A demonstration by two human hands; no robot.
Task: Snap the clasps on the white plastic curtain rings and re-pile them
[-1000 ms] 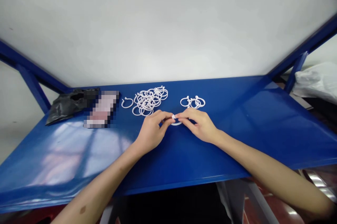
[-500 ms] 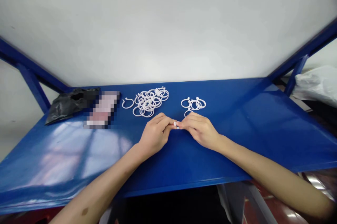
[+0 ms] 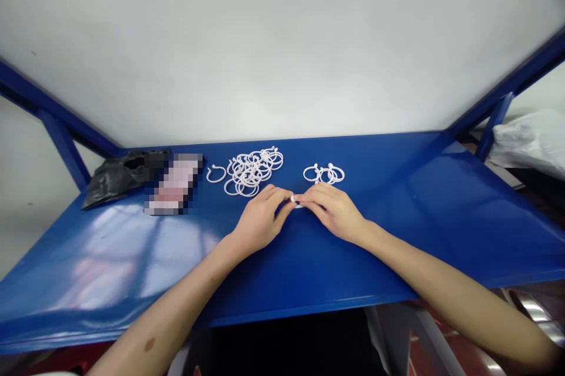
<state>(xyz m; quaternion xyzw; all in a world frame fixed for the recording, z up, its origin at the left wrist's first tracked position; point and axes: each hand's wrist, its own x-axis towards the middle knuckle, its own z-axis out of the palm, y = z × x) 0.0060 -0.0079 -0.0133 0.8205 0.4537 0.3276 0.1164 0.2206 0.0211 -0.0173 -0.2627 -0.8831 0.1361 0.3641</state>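
Between my fingertips, above the middle of the blue table, is a white plastic ring [image 3: 299, 206], mostly hidden by the fingers. My left hand [image 3: 260, 217] pinches it from the left, where a small white knob shows. From the right, my right hand [image 3: 333, 211] pinches the same ring. A heap of white open rings [image 3: 249, 173] with knobbed ends lies beyond my left hand, and one single ring [image 3: 216, 174] sits just left of that heap. Past my right hand lies a smaller group of white rings [image 3: 329, 175], partly covered by its fingers.
The blue table [image 3: 397, 188] stands against a pale wall, with blue frame bars on both sides. At the left lie a black plastic bag [image 3: 112, 179] and a blurred-out flat object [image 3: 174, 183]. A clear plastic bag [image 3: 534, 140] is beyond the right edge.
Both hands have shifted slightly away from me, still pinching the ring. The fingers now cover part of the smaller group more closely. The view has moved slightly.
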